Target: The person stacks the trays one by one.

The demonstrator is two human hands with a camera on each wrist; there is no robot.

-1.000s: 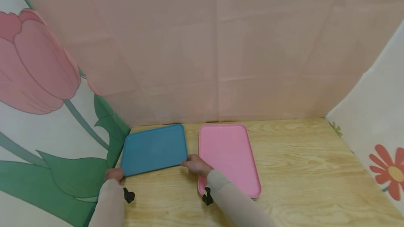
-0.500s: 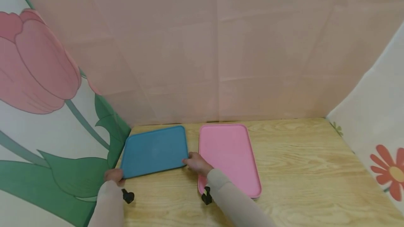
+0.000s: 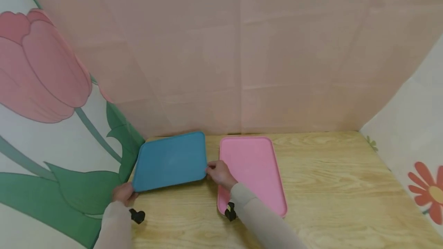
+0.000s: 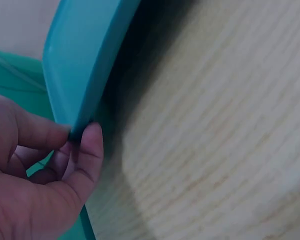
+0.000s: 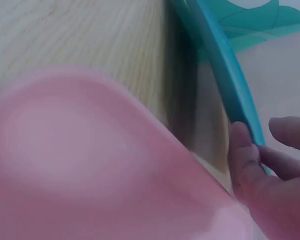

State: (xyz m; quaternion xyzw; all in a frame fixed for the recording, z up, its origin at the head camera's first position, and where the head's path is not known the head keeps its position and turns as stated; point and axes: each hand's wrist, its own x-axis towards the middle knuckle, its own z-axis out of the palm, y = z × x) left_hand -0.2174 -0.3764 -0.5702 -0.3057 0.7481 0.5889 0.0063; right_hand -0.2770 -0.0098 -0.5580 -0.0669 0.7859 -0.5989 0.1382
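A blue rectangular tray (image 3: 171,160) is held between my two hands at the left of the wooden table, its near edge raised over the surface in the left wrist view. My left hand (image 3: 123,193) pinches its near left corner; thumb and fingers meet at the rim in the left wrist view. At the near right corner, my right hand (image 3: 221,174) pinches the tray's edge, thumb on one side and fingers on the other in the right wrist view. A pink tray (image 3: 252,172) lies beside it, partly under my right hand and sleeve in the head view.
The wooden table (image 3: 328,180) extends to the right of the pink tray. A plain pinkish backdrop (image 3: 238,57) rises behind its back edge. Flower-printed sheets stand at both sides, with a large tulip (image 3: 55,68) on the left one and a red flower (image 3: 427,187) on the right.
The blue tray has risen slightly, its far right corner now higher in the head view. My right hand moved up and a little right with it. The pink tray stays in place.
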